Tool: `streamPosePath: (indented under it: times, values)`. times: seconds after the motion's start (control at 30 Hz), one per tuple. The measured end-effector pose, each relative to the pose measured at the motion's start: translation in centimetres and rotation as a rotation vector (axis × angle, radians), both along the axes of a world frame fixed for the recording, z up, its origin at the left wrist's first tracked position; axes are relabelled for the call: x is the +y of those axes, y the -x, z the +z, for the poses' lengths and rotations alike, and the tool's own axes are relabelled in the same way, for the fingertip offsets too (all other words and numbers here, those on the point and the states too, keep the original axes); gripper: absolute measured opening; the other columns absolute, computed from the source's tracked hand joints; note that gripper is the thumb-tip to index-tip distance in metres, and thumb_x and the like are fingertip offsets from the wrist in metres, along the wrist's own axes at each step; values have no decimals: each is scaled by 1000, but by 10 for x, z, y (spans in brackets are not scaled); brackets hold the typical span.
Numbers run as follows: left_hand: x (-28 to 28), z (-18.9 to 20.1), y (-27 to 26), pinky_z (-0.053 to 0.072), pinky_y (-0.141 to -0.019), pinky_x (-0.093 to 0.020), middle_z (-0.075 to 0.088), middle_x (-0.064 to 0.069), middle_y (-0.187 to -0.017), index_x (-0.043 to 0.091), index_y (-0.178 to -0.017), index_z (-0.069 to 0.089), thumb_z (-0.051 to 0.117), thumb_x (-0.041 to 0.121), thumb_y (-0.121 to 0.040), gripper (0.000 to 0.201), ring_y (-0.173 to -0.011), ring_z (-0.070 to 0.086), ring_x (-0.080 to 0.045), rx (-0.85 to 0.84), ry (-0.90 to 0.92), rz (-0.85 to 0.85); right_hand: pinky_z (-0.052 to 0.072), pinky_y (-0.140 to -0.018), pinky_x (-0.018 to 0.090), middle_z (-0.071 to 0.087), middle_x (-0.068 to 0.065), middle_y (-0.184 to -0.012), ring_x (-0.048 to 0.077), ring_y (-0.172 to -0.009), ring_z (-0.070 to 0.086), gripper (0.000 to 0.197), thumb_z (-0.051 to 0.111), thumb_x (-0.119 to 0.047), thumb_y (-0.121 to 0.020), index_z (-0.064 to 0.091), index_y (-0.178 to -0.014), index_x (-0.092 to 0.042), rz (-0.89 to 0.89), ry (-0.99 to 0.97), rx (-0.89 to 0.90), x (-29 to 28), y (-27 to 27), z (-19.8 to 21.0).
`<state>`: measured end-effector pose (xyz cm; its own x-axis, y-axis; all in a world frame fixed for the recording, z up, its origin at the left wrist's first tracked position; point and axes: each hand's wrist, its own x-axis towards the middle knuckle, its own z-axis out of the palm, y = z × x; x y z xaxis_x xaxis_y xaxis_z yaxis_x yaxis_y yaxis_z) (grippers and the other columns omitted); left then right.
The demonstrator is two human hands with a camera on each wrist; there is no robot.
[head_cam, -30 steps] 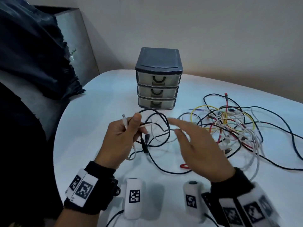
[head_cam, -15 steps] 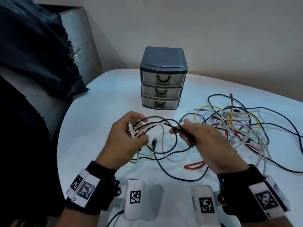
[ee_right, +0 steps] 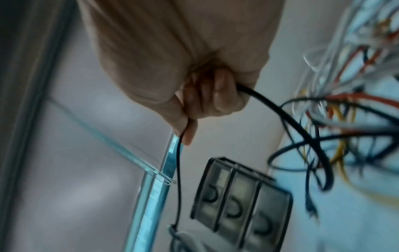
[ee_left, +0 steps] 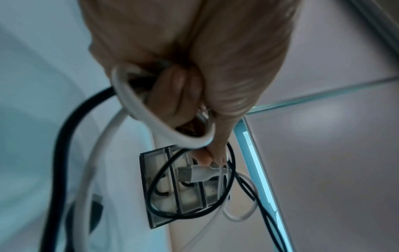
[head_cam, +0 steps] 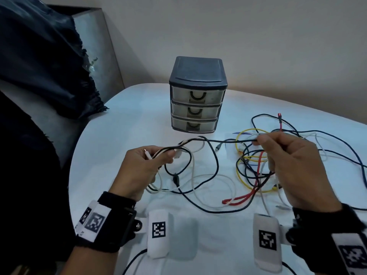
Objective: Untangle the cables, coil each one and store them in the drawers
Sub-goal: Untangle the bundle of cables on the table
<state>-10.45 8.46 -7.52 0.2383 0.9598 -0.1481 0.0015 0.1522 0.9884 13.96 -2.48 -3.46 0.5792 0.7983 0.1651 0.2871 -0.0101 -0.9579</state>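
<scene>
Black thin rubber-sheathed cable (head_cam: 228, 140): running taut between the two hands, above the white rounded counter (head_cam: 123, 124).

Left hand (head_cam: 143, 167): closing curled fingers (ee_left: 179, 90) round a small bundle of loops, white round cable with a flat USB plug (ee_left: 198, 173) together with the black one; thumb pressing the strands near the plug.

Right hand (head_cam: 294, 165): pinching the black cable between thumb and forefinger (ee_right: 187, 129), remaining fingers curling over the strand as it is trailing off towards the heap.

Heap of tangled cables, yellow, red, white and dark (head_cam: 256, 165): lying on the counter beneath and beyond the right hand, black cable still appearing to be running into it.

Grey three-drawer plastic cabinet with translucent fronts (head_cam: 196, 98): standing beyond both hands, nearer the left; all three drawers closed.

Step, as judged: untangling and drawing out of the black cable, coiling just beginning in the left hand. Next move is calling for the right hand to be feeding the strand back to the left as a fresh loop, freeing it wherever it is crossing the heap; white cable probably needing parting from the black before storing.
</scene>
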Motion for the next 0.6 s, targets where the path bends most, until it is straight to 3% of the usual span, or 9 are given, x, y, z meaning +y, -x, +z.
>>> streamPosePath:
  times: [0.07,0.17,0.27,0.33,0.43,0.53,0.6]
  values:
    - [2,0,2,23,-38,-18,61,6,-56,14,-77,77,79,21,-76,7,-45,24,-13,-9,29,32,26,-48,16,40,-11,-48,6,-46,31,21,60,-19,-95,72,-79,-14,38,-55,178,-1,-1,0]
    - [3,-2,3,24,-38,-18,54,6,-55,9,-82,74,78,18,-79,10,-48,26,-15,-3,24,47,21,-43,19,29,-6,-52,10,-50,22,23,55,-16,-97,67,-79,-10,52,-152,415,0,-4,1]
    - [2,-3,2,24,-43,-21,70,-12,-83,17,-80,74,74,24,-84,8,-50,26,-18,12,-8,63,16,-45,21,24,-6,-54,11,-53,16,23,53,-18,-100,63,-81,-10,-25,-204,505,1,-8,0]
    - [2,-3,2,26,-44,-21,74,-11,-91,20,-79,71,69,26,-89,12,-45,25,-16,5,13,85,17,-45,21,24,-5,-56,11,-52,18,25,52,-19,-101,61,-78,-13,-96,-239,520,0,-11,0]
    - [4,0,0,30,-51,-24,73,-1,-77,21,-81,62,61,30,-95,17,-46,28,-15,-31,85,85,17,-43,20,26,-6,-54,8,-48,21,24,51,-20,-102,58,-79,-13,-169,-261,547,1,-16,-1]
    - [4,3,-2,22,-39,-19,55,2,-64,21,-84,63,57,28,-98,17,-46,31,-11,-121,99,117,19,-40,18,26,-9,-50,7,-42,22,26,49,-20,-102,55,-78,-16,-262,-311,555,2,-25,-4]
    - [6,3,0,17,-39,-19,43,5,-59,20,-87,68,55,25,-99,18,-45,27,-9,-161,89,156,20,-38,17,27,-11,-46,5,-39,23,27,45,-20,-103,52,-77,-19,-348,-346,540,1,-35,-5]
